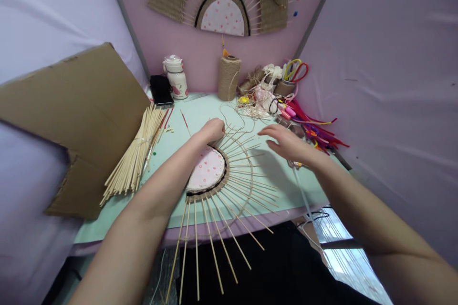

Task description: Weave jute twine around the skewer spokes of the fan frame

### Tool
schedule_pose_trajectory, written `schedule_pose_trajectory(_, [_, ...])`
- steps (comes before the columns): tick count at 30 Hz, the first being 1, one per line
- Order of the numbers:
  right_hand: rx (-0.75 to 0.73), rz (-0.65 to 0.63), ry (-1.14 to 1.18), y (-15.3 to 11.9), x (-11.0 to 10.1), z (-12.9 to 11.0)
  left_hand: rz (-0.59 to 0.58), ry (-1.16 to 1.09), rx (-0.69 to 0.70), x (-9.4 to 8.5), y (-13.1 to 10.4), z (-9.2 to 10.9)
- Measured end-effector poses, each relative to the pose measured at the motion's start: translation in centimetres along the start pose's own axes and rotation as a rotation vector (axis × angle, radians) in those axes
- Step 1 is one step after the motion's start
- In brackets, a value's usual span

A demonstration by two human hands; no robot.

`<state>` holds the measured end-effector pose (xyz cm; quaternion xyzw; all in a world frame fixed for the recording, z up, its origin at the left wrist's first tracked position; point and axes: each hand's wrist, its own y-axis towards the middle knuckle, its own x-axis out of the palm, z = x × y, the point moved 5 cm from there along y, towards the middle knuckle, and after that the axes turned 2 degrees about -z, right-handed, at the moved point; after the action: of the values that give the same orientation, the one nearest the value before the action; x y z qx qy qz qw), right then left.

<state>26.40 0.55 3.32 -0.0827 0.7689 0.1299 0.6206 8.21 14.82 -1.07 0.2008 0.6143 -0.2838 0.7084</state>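
A half-round woven fan frame (207,171) lies on the table, its sticks spreading to the right and over the front edge. Its middle is white cloth with pink dots, rimmed by a black band and woven twine. A ring of twine (251,171) runs across the sticks farther out. My left hand (213,129) is closed at the fan's far end, its fingertips partly hidden among the sticks. To the right, my right hand (284,142) hovers with thumb and fingers apart, near the stick tips, and nothing shows in it.
A bundle of thin sticks (134,152) and folded cardboard (78,119) stand left. Behind are a white bottle (176,78), a black phone (161,89) and a twine spool (229,78). Colourful pipe cleaners (315,128) lie right. A finished fan (223,2) hangs on the wall.
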Motion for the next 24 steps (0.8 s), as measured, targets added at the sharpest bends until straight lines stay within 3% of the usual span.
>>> schedule_pose_trajectory(2, [-0.085,-0.040,-0.007,3.2,1.7,-2.1,0.006,-0.005,0.008,0.0,0.0,0.0])
schedule_pose_trajectory(5, [-0.096,-0.098,-0.048,6.7,4.4,-3.1,0.020,-0.016,0.016,-0.2,0.0,-0.1])
schedule_pose_trajectory(9, [-0.099,-0.119,-0.103,8.3,6.1,-3.0,0.019,-0.035,0.019,0.1,-0.1,-0.1])
schedule_pose_trajectory(13, [-0.117,-0.099,-0.103,8.5,6.3,-3.2,0.014,-0.058,0.008,0.1,-0.1,0.0])
schedule_pose_trajectory(16, [-0.085,-0.037,-0.059,8.8,5.6,-2.7,0.012,-0.076,-0.012,-0.9,-0.1,-0.3])
schedule_pose_trajectory(21, [0.083,0.043,-0.010,9.3,4.4,0.5,0.037,-0.089,-0.149,-4.3,-1.3,-3.2])
schedule_pose_trajectory(24, [0.167,-0.012,-0.005,9.3,4.3,2.8,0.012,-0.086,-0.290,-4.5,-3.4,-5.2])
